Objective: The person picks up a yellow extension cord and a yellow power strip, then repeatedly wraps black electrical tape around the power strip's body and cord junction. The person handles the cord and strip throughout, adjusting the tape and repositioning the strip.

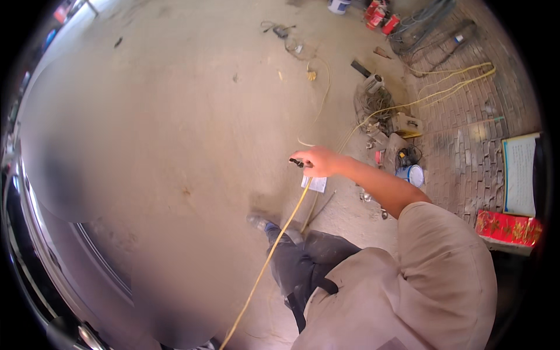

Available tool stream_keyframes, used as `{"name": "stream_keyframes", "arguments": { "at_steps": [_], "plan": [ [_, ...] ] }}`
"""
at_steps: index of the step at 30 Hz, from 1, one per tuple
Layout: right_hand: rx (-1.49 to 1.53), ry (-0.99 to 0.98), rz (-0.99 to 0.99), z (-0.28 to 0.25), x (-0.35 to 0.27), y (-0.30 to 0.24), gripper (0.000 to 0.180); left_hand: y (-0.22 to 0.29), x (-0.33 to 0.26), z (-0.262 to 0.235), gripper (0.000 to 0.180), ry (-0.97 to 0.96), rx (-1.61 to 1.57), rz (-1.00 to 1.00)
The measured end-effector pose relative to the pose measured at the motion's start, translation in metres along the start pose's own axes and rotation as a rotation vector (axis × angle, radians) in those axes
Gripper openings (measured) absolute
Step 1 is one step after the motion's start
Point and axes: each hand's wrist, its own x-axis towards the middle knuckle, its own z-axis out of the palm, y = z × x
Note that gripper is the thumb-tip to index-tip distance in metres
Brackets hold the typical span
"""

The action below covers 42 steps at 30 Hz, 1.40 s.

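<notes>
Floor [192, 111]: dusty, matte; shoe [257, 221] best kept clear of the trailing line.
Yellow line [276, 243]: hose or cable, slender, smooth, curving below the right hand [319, 161]; wants slack, no kinks.
Right hand: grip curled closed around black object; left hand out of view.
Black object [297, 163]: stubby, kind unclear, at the fingertips; likely needs steady hold.

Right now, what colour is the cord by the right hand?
The cord is yellow, seen best in the head view.
</notes>
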Motion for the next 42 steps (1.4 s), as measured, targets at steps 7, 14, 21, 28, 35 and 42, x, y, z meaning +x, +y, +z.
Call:
{"name": "stream_keyframes", "arguments": {
  "at_steps": [7,14,21,28,35,42],
  "plan": [
    [0.099,0.214,-0.188,-0.026,0.029,-0.095,0.057,-0.075,-0.144,0.283,0.059,-0.758,0.827,-0.241],
    [0.111,0.127,-0.222,-0.063,0.070,-0.115,0.053,-0.183,-0.380,0.483,0.050,-1.606,1.356,-0.143],
    [0.496,0.330,-0.020,-0.180,0.105,0.058,0.042,-0.078,-0.443,0.552,0.039,-1.169,1.446,0.309],
    [0.637,0.445,0.139,-0.359,0.102,0.282,0.043,0.152,-0.456,0.455,0.037,-0.418,1.023,0.567],
    [0.676,0.640,-0.080,-0.524,0.122,0.370,0.037,0.127,-0.428,0.432,0.043,0.227,1.001,0.873],
    [0.945,0.751,-0.342,-0.617,0.113,0.227,0.045,0.124,-0.348,0.496,0.039,0.200,1.250,1.042]
  ]
}}
